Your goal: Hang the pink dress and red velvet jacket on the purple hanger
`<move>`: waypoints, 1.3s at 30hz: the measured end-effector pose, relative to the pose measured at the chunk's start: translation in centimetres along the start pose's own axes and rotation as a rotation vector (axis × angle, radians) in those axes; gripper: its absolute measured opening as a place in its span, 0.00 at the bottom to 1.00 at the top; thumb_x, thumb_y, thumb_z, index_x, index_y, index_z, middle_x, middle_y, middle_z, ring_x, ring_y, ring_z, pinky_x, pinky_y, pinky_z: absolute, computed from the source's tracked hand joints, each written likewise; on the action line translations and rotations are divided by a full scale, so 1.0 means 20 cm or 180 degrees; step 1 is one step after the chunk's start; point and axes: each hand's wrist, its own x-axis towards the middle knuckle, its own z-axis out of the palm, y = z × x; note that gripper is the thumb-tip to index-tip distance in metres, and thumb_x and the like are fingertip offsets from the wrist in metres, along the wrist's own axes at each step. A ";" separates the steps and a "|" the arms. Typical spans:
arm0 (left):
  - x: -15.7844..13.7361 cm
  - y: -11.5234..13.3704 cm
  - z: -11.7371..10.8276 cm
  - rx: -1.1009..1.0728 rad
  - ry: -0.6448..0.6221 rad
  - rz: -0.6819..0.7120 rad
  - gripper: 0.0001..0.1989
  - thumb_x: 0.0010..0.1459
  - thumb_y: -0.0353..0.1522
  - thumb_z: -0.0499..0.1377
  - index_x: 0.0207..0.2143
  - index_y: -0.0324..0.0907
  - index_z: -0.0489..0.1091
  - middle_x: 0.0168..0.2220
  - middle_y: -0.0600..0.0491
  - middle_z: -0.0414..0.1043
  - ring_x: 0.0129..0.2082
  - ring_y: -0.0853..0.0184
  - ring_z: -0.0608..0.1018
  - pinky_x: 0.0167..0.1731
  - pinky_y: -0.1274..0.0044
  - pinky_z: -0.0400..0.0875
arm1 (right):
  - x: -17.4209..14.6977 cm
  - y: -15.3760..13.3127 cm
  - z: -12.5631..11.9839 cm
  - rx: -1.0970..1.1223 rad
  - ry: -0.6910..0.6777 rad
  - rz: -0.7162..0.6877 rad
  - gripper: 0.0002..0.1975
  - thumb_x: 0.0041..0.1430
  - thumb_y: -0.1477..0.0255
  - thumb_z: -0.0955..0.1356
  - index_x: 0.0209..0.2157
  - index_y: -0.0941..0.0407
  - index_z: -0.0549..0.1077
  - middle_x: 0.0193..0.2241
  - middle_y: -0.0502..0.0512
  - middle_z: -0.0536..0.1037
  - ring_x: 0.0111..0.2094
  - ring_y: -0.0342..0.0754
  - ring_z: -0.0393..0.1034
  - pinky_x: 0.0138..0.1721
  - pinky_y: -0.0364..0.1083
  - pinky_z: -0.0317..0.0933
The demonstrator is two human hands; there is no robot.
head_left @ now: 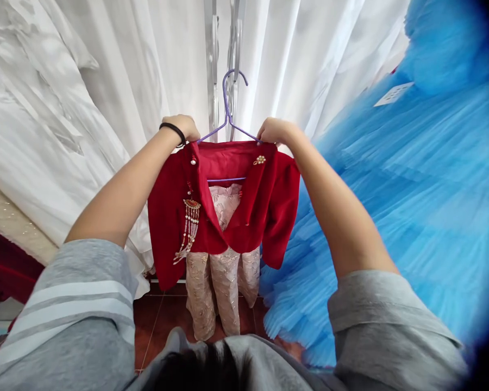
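Observation:
A short red velvet jacket (255, 217) hangs on a purple wire hanger (227, 114) in front of me. My left hand (184, 127), with a black band at the wrist, is closed on the jacket's shoulder at the hanger's left arm. On the other side my right hand (271, 132) grips the opposite shoulder the same way. A beaded tassel brooch (190, 217) dangles from the left front, and a pearl flower pin (259, 159) sits on the right lapel. Under the jacket hangs a pale pink patterned garment (224, 277). The hanger's hook points up, and I cannot tell whether it rests on anything.
White curtains (179, 54) and metal rails (214, 70) stand behind. White fabric (65, 108) drapes at left. A full blue tulle dress (415, 190) with a white tag (393, 94) fills the right. The floor (152, 326) is reddish tile.

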 end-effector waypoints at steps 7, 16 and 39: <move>-0.19 0.04 -0.13 -0.0012 -0.0119 0.0576 0.12 0.55 0.38 0.60 0.29 0.36 0.74 0.31 0.48 0.74 0.41 0.58 0.77 0.41 0.70 0.71 | -0.34 -0.09 0.02 0.0028 0.1365 -0.0532 0.09 0.61 0.76 0.64 0.41 0.63 0.74 0.40 0.66 0.75 0.47 0.59 0.71 0.49 0.58 0.65; -0.48 0.02 0.03 0.1324 0.0015 0.2703 0.05 0.55 0.30 0.59 0.34 0.42 0.74 0.35 0.50 0.75 0.45 0.58 0.74 0.58 0.59 0.57 | -0.64 -0.02 0.53 -0.0266 0.1131 0.0195 0.18 0.64 0.63 0.64 0.44 0.65 0.67 0.35 0.69 0.75 0.38 0.61 0.74 0.38 0.54 0.67; -0.76 0.03 0.44 0.0455 0.0436 0.1122 0.21 0.66 0.40 0.49 0.53 0.35 0.67 0.48 0.35 0.71 0.48 0.48 0.72 0.45 0.63 0.63 | -1.09 -0.09 1.35 0.3511 0.0363 -0.1039 0.15 0.58 0.68 0.64 0.47 0.53 0.71 0.50 0.58 0.76 0.53 0.52 0.70 0.58 0.53 0.64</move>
